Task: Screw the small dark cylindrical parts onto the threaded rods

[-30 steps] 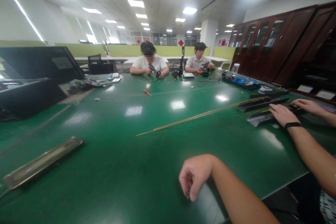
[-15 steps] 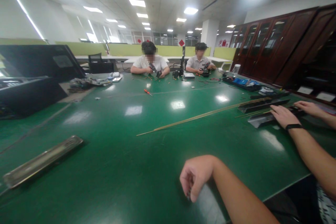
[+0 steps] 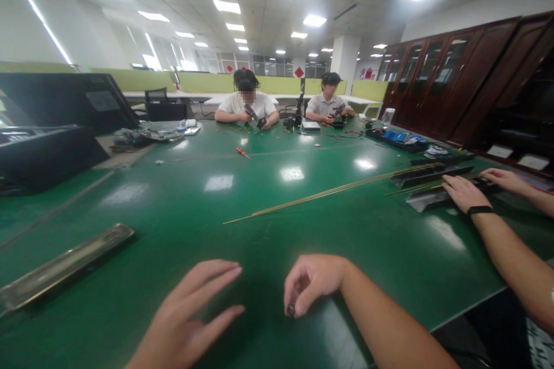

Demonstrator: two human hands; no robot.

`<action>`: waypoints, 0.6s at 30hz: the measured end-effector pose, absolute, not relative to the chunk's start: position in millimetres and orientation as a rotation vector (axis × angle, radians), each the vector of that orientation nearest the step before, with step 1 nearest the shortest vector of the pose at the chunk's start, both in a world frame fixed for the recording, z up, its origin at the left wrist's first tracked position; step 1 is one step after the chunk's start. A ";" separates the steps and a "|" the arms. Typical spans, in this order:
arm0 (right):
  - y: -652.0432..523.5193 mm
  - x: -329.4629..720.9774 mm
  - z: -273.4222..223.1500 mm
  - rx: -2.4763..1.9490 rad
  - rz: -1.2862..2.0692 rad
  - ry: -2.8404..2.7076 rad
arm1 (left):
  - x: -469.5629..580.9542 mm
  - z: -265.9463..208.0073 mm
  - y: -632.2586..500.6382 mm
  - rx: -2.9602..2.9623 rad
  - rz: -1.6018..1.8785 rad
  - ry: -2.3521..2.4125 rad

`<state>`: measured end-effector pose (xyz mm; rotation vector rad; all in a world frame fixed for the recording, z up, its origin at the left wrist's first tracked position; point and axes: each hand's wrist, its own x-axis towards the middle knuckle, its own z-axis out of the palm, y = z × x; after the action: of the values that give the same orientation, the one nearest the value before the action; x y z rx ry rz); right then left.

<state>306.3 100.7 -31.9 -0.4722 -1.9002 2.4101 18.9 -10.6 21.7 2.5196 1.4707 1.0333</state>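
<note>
My left hand [image 3: 193, 308] hovers over the near part of the green table [image 3: 259, 248], its fingers stretched out and the thumb apart, with nothing in it. To its right, my right hand [image 3: 314, 282] is curled, fingertips pinched on a small dark object [image 3: 291, 308]. What this object is I cannot make out, since the fingers cover most of it. A gap separates the two hands. Beyond them, thin brass-coloured rods [image 3: 298, 202] lie slantwise across the table. At the left lies a long, clear-looking package [image 3: 69, 265].
On the right, a co-worker's hands [image 3: 465, 193] rest on dark metal channels [image 3: 426, 199]. Two people sit across the table with power drills [image 3: 251, 111]. An orange screwdriver [image 3: 242, 152] lies mid-table. A black tray [image 3: 396, 139] stands at the far right, monitors [image 3: 64, 101] at left.
My left hand has come into view from the bottom edge, open. My right hand has shifted slightly left, and the small dark object at its fingertips shows more clearly.
</note>
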 end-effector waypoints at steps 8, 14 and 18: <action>105.9 306.9 -36.7 -0.412 2.259 -1.836 | 119.1 8.8 24.5 2.542 1.190 0.648; 109.3 303.0 -41.4 -0.472 2.240 -1.769 | 104.5 7.0 17.3 2.361 1.217 0.803; 111.9 301.5 -40.3 -0.498 2.263 -1.758 | 45.3 20.0 9.3 2.379 1.306 1.307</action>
<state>301.5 111.9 -40.3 -0.4982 -1.7575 2.2631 45.3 9.3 20.0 2.3789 1.3069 1.3055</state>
